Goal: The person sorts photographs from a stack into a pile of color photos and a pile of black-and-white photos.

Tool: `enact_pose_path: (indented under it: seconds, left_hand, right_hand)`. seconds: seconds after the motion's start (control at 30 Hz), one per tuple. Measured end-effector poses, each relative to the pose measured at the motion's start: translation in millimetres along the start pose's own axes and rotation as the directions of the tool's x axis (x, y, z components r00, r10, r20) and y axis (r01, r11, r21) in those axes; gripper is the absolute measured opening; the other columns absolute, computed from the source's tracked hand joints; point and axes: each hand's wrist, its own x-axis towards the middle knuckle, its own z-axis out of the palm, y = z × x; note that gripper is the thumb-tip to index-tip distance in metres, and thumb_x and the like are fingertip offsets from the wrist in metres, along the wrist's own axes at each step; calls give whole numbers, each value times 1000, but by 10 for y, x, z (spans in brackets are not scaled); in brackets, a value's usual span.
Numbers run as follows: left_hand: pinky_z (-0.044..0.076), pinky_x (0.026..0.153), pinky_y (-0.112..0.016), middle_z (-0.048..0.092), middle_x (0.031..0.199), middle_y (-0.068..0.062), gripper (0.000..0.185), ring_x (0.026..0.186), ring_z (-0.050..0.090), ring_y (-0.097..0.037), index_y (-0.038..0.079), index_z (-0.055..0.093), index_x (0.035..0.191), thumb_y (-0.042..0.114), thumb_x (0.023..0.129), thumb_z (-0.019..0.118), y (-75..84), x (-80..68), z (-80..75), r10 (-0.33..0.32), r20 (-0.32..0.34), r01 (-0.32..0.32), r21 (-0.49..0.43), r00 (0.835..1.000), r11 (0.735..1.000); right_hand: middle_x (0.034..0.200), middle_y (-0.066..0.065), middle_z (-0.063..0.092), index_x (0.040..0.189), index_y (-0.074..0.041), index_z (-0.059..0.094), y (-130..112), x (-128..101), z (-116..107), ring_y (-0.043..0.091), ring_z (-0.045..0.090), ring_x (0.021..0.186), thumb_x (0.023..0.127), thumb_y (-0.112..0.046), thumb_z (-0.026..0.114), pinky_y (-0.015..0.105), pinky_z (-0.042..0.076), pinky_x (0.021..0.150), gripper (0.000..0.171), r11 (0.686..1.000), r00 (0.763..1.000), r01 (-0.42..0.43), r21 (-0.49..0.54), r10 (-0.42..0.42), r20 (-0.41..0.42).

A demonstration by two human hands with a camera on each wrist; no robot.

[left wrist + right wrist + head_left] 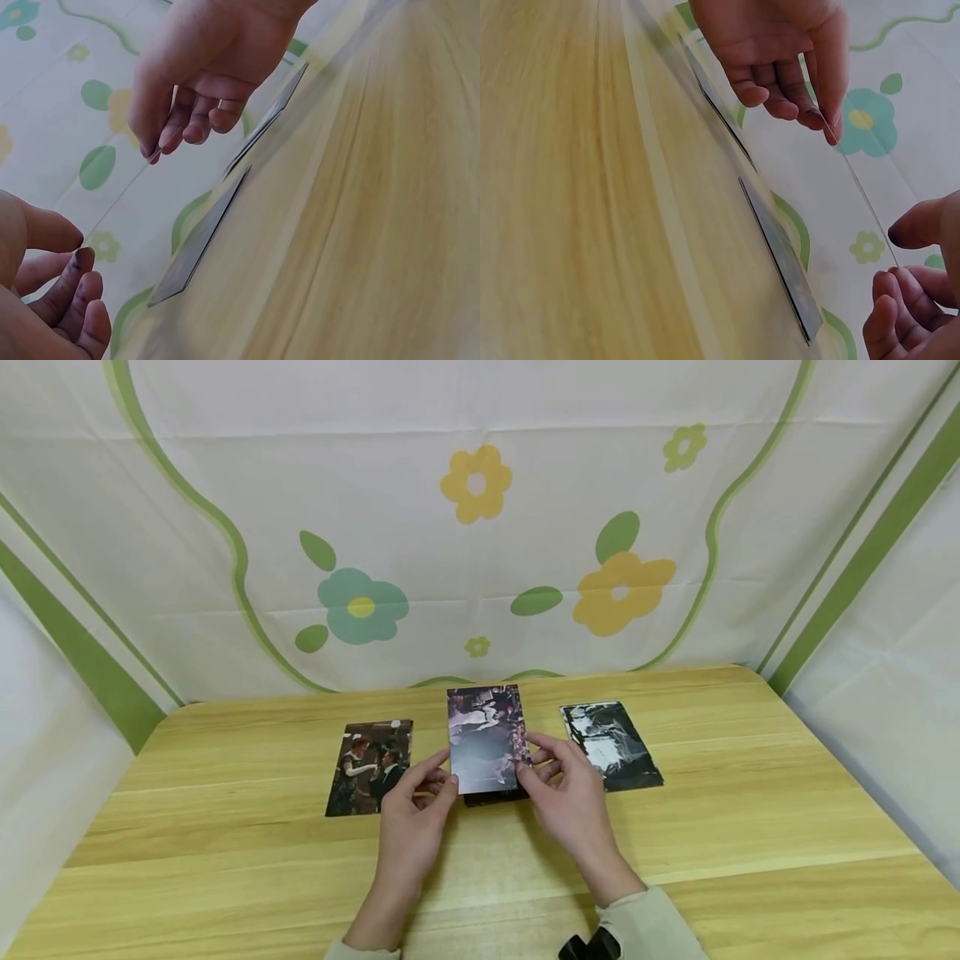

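Photograph (486,739) in the centre of the head frame was held up between both hands — the left hand (414,827) pinched its left edge, the right hand (567,802) its right edge — just above a dark card (495,797) lying on the wooden surface (225,860). Two more prints lay flat on either side: a couple's picture (370,767) left of centre, a black-and-white one (611,746) to the right.
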Motion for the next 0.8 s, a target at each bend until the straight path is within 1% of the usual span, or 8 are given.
enact_pose_path:
  seconds: [0.2, 0.4, 0.5, 0.57, 0.67, 0.8]
  left_hand:
    - [50, 82, -21, 73, 112, -10, 35, 100, 61, -15, 14, 76, 135, 6, 101, 72, -1, 6, -78, -8, -20, 8, 23, 1000, 1000]
    - [51, 81, -20, 72, 113, -10, 34, 99, 61, -16, 15, 77, 134, 6, 102, 69, -22, 24, -213, -66, -51, 69, 57, 997, 996]
    - [51, 80, -18, 71, 114, -10, 33, 97, 61, -15, 14, 77, 132, 5, 102, 68, -25, 33, -287, -70, -77, 76, 81, 995, 994]
    - [50, 80, -17, 71, 114, -10, 33, 97, 60, -14, 13, 77, 133, 5, 102, 69, -23, 46, -344, -59, -103, 69, 104, 993, 992]
    - [50, 78, -15, 70, 114, -9, 33, 94, 60, -10, 11, 77, 132, 5, 100, 71, -27, 82, -438, -40, -164, 61, 128, 986, 990]
    - [49, 73, -13, 69, 112, -10, 32, 90, 58, -5, 7, 77, 131, 5, 99, 72, -41, 130, -586, -24, -259, 66, 157, 966, 985]
  right_hand:
    - [113, 6, 68, 141, -13, 70, -21, -34, 66, 16, 63, 93, 93, -7, 78, 20, 56, 77, 49, 999, 1000, 16, 32, -17, 26]
    - [111, 5, 68, 142, -12, 69, -42, -80, 178, 15, 62, 90, 93, -5, 77, 20, 56, 72, 50, 999, 998, 28, 18, -29, 60]
    - [111, 6, 68, 142, -10, 68, -67, -96, 261, 14, 61, 88, 94, -5, 77, 21, 55, 72, 49, 999, 995, 41, 25, -43, 85]
    - [112, 7, 67, 142, -9, 68, -97, -100, 336, 14, 61, 87, 94, -6, 77, 21, 55, 72, 49, 998, 993, 56, 30, -59, 105]
    - [112, 7, 66, 144, -7, 66, -174, -96, 466, 12, 61, 86, 93, -6, 77, 21, 55, 73, 51, 996, 986, 89, 26, -92, 137]
    - [113, 5, 65, 148, -8, 63, -296, -95, 666, 9, 60, 83, 93, -8, 78, 21, 53, 74, 57, 994, 974, 114, 7, -113, 194]
